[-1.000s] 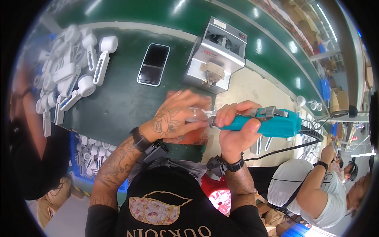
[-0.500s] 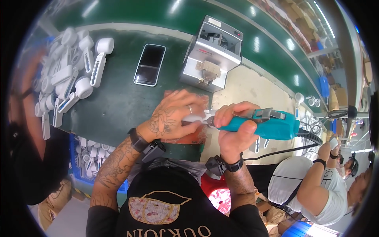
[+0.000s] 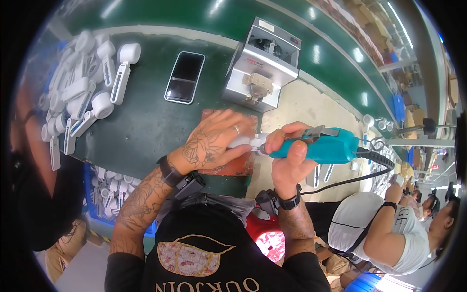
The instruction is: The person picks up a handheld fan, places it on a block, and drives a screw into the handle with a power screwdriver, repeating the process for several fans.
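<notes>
My left hand is closed around a white spoon scale, most of which its fingers hide. My right hand grips a teal electric screwdriver, held nearly level with its tip pointing left. That tip meets the right end of the spoon scale, or comes very close to it; the exact contact is hard to see. Beneath both hands lies a reddish-brown mat on the green bench top. A coiled black cord runs from the screwdriver's back end.
A grey screw feeder stands beyond my hands, with a phone left of it. White spoon scales are heaped at the left, near another person's arm. A blue crate holds more below. Another person works at the right.
The screwdriver and my right hand have shifted slightly left and up, its rear end most. My left hand stays nearly in place on the spoon scale. The person at right has moved their hands.
</notes>
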The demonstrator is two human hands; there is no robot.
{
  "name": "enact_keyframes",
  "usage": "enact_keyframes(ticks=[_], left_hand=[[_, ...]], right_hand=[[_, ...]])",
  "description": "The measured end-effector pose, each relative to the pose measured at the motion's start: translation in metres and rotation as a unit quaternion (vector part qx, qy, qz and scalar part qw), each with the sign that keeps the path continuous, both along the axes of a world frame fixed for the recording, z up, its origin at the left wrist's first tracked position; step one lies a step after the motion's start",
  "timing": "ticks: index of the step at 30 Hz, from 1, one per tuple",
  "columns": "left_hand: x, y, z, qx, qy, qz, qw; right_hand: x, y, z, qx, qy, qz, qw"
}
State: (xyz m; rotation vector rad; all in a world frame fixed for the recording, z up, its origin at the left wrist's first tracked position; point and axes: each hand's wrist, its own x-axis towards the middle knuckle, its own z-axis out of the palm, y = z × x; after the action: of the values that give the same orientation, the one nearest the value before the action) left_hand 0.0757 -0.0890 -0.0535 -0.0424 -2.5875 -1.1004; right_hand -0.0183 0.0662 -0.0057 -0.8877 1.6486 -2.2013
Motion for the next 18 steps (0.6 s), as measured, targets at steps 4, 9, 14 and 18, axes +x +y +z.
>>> enact_keyframes(ticks=[4,9,14,18], left_hand=[[0.001,0.002,0.0,-0.018,-0.002,0.012,1.0],[-0.004,0.0,0.003,-0.022,0.0,-0.005,1.0],[-0.003,-0.003,0.005,-0.037,0.02,-0.001,0.999],[0.003,-0.011,-0.005,-0.062,0.075,-0.003,0.995]], right_hand=[[-0.001,0.0,-0.007,-0.005,-0.005,-0.001,1.0],[-0.003,-0.003,-0.012,-0.027,0.007,0.022,0.999],[-0.006,-0.007,-0.011,-0.04,0.006,0.015,0.999],[0.002,-0.008,-0.025,-0.005,-0.032,-0.041,0.999]])
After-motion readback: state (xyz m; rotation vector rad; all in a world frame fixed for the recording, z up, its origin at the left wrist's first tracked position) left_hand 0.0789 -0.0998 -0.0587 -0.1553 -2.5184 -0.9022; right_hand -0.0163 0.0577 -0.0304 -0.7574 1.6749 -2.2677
